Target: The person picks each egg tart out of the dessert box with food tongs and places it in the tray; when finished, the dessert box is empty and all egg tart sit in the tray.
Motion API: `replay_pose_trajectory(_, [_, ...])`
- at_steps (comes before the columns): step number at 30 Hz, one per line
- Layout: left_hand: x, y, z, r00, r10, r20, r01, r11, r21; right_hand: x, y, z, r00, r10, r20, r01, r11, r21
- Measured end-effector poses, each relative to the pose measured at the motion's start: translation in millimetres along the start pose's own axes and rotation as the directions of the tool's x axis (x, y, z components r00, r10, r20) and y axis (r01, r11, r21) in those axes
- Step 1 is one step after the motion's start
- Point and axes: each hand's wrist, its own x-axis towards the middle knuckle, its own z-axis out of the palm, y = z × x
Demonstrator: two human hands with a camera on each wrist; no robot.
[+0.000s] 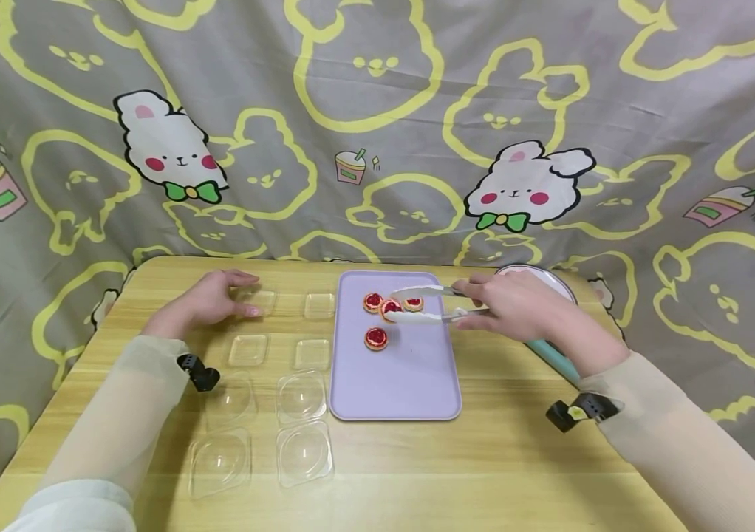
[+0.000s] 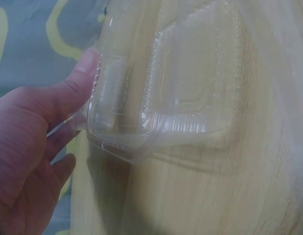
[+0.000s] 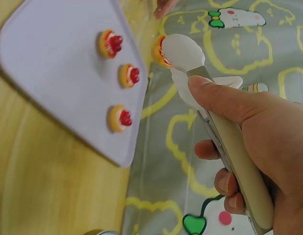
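My right hand grips a pair of tongs with white tips. Between those tips is a small tart with red topping, raised over the lilac tray. Three more tarts, among them a tart nearer the front, sit on the tray. At the far left, my left hand holds the side of a clear plastic box, its thumb along the wall in the left wrist view. Some of its fingers are seen through the plastic.
Several other clear containers, such as one box and a lid, lie in two columns left of the tray. Behind my right forearm is a round, pale-rimmed item with a teal object beside it. A patterned curtain hangs behind the table.
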Motion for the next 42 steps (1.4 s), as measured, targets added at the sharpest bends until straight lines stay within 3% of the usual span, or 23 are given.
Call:
replay_pose_trajectory(10, [-0.1,-0.9,0.3,1.000,0.005,-0.012,-0.005,1.000,-0.011,-26.3,13.5,24.7,0.999,0.040,0.024,-0.042,0.996,0.082])
replay_pose_trajectory(20, [-0.4,-1.7,1.0,1.000,0.006,-0.015,-0.006,1.000,-0.013,-29.6,18.3,47.2,0.995,0.057,0.085,-0.065,0.993,0.101])
replay_pose_trajectory(32, [1.2,0.1,0.4,1.000,0.009,-0.017,-0.008,1.000,0.002,-31.0,17.8,56.1,0.990,0.086,0.116,-0.101,0.986,0.130])
replay_pose_trajectory(42, [0.1,0.9,0.6,1.000,-0.001,-0.005,0.001,1.000,-0.005,-41.6,25.4,54.2,0.985,0.157,0.067,-0.168,0.964,0.204])
